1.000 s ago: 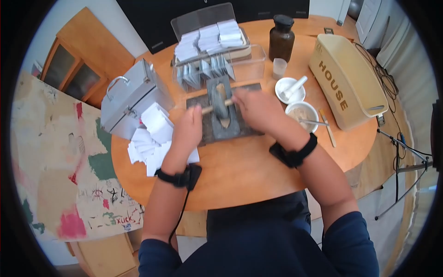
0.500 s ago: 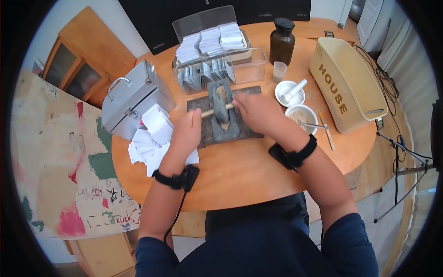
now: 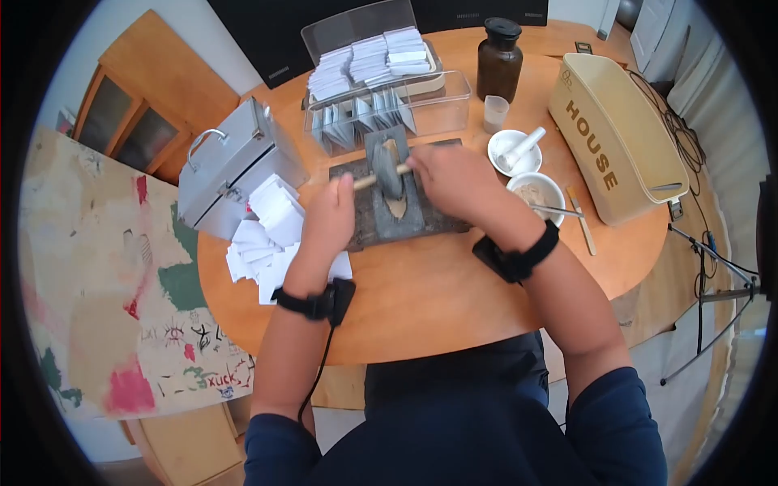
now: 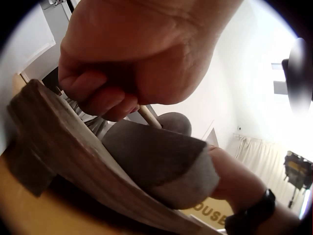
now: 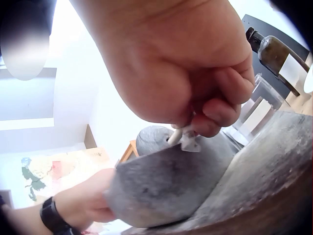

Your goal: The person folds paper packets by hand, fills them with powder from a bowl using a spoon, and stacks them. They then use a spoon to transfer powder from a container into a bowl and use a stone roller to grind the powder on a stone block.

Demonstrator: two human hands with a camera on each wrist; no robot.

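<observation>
In the middle of the head view, a grey stone grinding wheel stands upright in a narrow boat-shaped grinding trough. Tan powder shows in the trough's groove. A pale wooden axle runs through the wheel. My left hand grips its left end, and my right hand grips the right end. Both wrist views show the curled fingers from below, over the trough. A white scrap hangs by the axle under the right hand. Beneath the trough lies a dark flat slab.
White paper packets lie beside a metal case on the left. Clear bins stand behind the slab. To the right are a mortar, a bowl of powder, a knife-like stick, a brown jar and a cream bin.
Both hands keep their grip on the axle, and the wheel shifts only slightly along the trough. The whole head view moves up a little from half a second ago.
</observation>
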